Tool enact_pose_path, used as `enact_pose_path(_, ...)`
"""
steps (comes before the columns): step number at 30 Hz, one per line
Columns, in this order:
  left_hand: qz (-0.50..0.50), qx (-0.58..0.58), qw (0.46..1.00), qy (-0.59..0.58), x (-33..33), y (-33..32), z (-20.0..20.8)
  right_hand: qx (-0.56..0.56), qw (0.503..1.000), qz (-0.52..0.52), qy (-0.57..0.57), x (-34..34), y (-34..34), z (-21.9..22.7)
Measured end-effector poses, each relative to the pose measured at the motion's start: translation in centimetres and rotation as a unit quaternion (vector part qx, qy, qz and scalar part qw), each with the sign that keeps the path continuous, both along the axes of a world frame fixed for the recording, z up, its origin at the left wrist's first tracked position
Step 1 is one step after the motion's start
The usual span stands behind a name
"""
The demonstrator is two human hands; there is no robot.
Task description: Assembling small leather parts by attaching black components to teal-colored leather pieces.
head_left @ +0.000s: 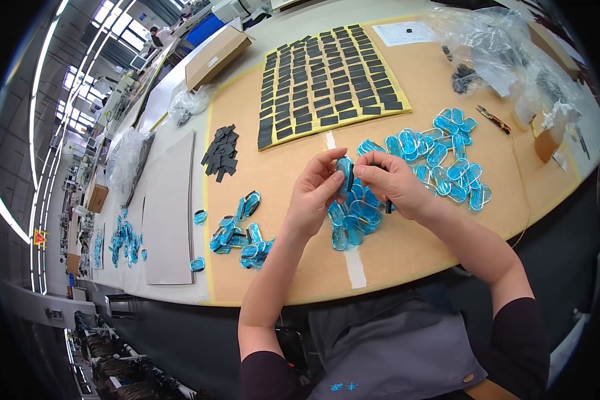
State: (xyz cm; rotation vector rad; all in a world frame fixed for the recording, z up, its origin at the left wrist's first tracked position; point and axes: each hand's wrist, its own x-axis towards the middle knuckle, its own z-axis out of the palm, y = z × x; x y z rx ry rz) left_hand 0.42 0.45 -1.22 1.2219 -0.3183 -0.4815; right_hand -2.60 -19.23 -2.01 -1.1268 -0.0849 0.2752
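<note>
Over the middle of the table, my left hand [313, 193] pinches a blue oval piece [344, 175] upright between thumb and fingers. A dark strip runs along its right edge. My right hand [397, 183] is closed beside it, thumb and forefinger pressed together near that edge. A thin black thing [389, 207] pokes out below the right hand; most of it is hidden, so its kind cannot be told. Beneath both hands lies a heap of shiny blue oval pieces [355, 223]. More blue ovals with pale rims [447, 157] spread out to the right.
Blue pieces with black strips [237, 237] sit left of my forearm. Beyond is a pile of loose black strips [221, 152]. A yellow-edged board [333, 127] carries rows of black rectangles. Orange-handled pliers [493, 120], plastic bags [480, 47] and an open cardboard box [217, 59] lie farther out.
</note>
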Motion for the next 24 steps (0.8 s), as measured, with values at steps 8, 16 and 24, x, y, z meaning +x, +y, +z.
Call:
enact_pose_path(8,0.02,-0.029,0.999,0.003,-0.7,0.0,-0.9,-0.06,0.996,-0.003,-0.061,-0.3,0.5,0.0)
enact_pose_path(16,-0.012,0.024,0.999,-0.045,-1.0,1.1,-0.6,-0.059,0.996,0.067,-0.016,-0.4,-0.1,0.4)
enact_pose_path(24,-0.015,0.047,0.997,-0.063,-1.5,1.0,-0.5,-0.124,0.988,0.047,-0.074,-0.9,0.5,0.0)
